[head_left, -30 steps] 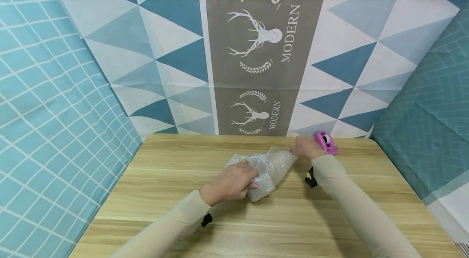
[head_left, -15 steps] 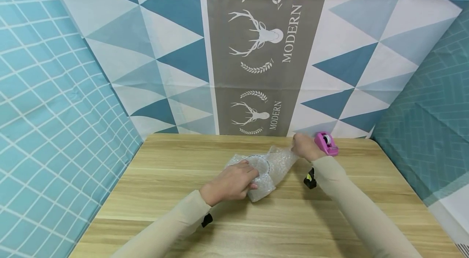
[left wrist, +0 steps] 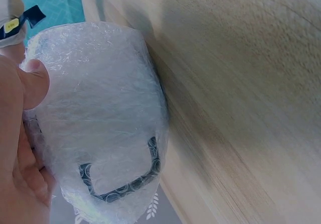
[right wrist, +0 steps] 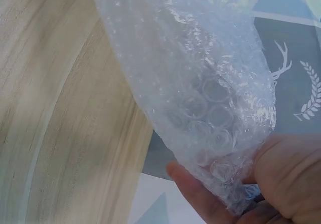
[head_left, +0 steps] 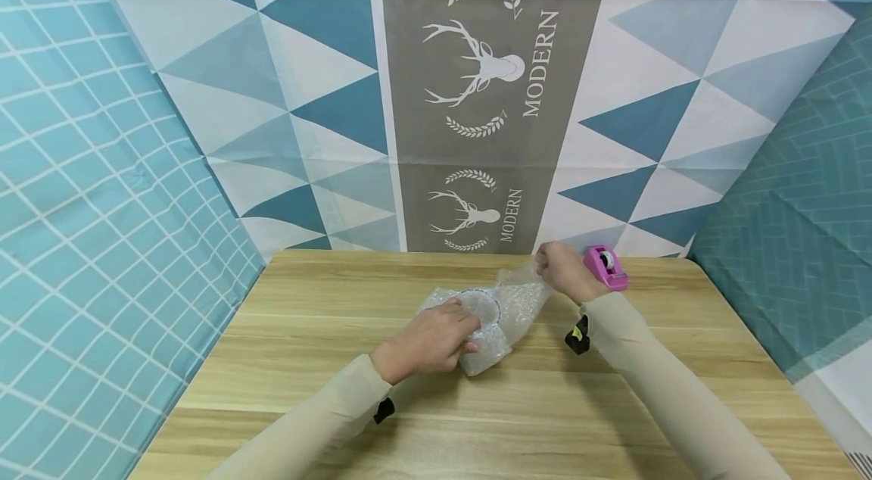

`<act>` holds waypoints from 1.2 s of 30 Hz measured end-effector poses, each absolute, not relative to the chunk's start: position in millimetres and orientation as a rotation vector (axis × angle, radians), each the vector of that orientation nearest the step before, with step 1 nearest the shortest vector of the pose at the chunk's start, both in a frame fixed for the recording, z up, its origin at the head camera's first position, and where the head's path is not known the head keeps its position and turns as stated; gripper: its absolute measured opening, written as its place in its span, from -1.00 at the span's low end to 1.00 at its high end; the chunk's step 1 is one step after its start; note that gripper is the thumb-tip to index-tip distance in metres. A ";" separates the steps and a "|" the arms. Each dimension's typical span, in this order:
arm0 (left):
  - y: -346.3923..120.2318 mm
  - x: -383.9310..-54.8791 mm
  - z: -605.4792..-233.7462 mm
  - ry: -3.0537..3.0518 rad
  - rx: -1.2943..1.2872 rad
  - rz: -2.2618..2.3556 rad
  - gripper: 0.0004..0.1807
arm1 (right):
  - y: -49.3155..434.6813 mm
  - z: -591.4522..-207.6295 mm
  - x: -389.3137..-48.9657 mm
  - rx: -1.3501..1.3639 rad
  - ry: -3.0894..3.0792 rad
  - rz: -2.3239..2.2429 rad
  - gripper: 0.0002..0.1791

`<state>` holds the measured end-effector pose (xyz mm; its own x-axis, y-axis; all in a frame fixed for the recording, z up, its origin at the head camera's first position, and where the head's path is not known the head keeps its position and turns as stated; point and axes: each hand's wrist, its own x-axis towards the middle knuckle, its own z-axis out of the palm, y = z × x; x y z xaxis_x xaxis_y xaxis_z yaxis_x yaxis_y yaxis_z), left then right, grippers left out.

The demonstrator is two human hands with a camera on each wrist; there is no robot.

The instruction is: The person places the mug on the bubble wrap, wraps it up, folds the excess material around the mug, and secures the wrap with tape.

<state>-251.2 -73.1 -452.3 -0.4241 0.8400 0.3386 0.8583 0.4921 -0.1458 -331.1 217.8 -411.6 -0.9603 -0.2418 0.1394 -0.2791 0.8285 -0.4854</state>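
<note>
One round-rimmed object [head_left: 482, 306] is on the desk [head_left: 306, 389], around the middle and toward the far side, covered in bubble wrap [head_left: 524, 307]. What it is cannot be told for certain; through the film one sees a dark bent band [left wrist: 125, 188], perhaps a handle. To the right, a long part of the bubble wrap goes out beyond the object, and this seems to be the part in work. To do this well, the object should be held firmly in its place, while the end is drawn gently and evenly; a sudden pull could, one judges, turn the object or loosen the layers around it. It would be wise also to smooth the film close to the object, since slack film may spring back.

The left hand [head_left: 436, 336] holds the wrapped object from the near left, its fingers bent over the round top and its thumb toward the near side. The right hand [head_left: 567, 272], farther away and to the right, pinches the end of the bubble wrap, so its grip is narrow. Its sleeve [head_left: 668, 378] comes from the near right. Just beside this hand, on its right, is a pink tape dispenser [head_left: 606, 268].
</note>
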 end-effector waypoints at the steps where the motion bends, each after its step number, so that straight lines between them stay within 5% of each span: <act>1: -73.1 -251.1 -452.3 -2.373 -1.417 -0.070 -0.71 | 217.4 -411.4 -330.7 0.422 -2.923 0.809 -0.95; 36: -71.8 -251.1 -452.4 -2.374 -1.415 -0.067 -0.71 | 195.4 -383.9 -297.1 0.561 -2.785 0.906 -0.64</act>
